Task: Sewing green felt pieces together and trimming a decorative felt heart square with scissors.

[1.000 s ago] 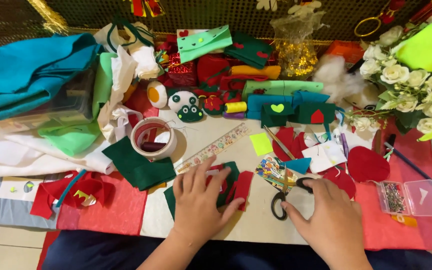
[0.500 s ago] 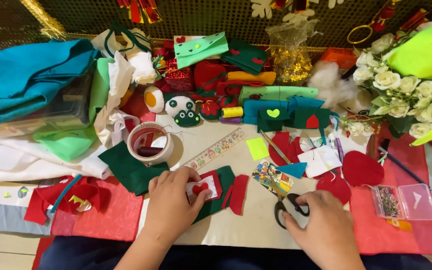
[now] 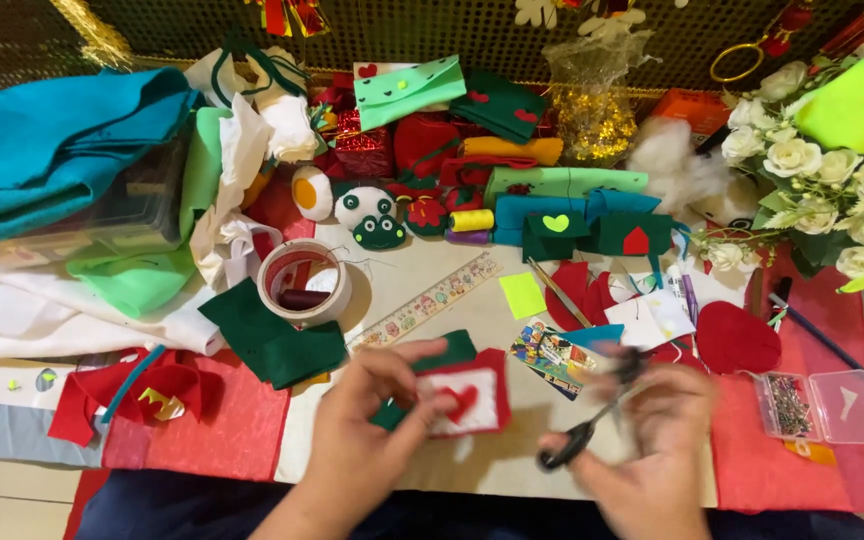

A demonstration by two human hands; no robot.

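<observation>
Fingers (image 3: 407, 385) of the left hand (image 3: 357, 450) are pinched shut on a small felt piece (image 3: 462, 400), red and green with a white panel and a red heart, held just above the bench (image 3: 402, 290). Just right of that piece, the right hand (image 3: 652, 450) is closed around a pair of black-handled scissors (image 3: 592, 425); its fingers are blurred, so how they sit in the loops cannot be told, and the blades point up and to the right. Between the two hands and slightly beyond lies a colourful printed card (image 3: 552, 355). Farther from the left fingers a patterned ruler (image 3: 432, 300) lies slantwise, with a roll of tape (image 3: 302, 280) and a dark green felt scrap (image 3: 272, 335) to its left. Right of the right hand sits a clear pin box (image 3: 817, 405) on a red cloth (image 3: 752, 460), with a red felt heart (image 3: 737, 335) just beyond it.
</observation>
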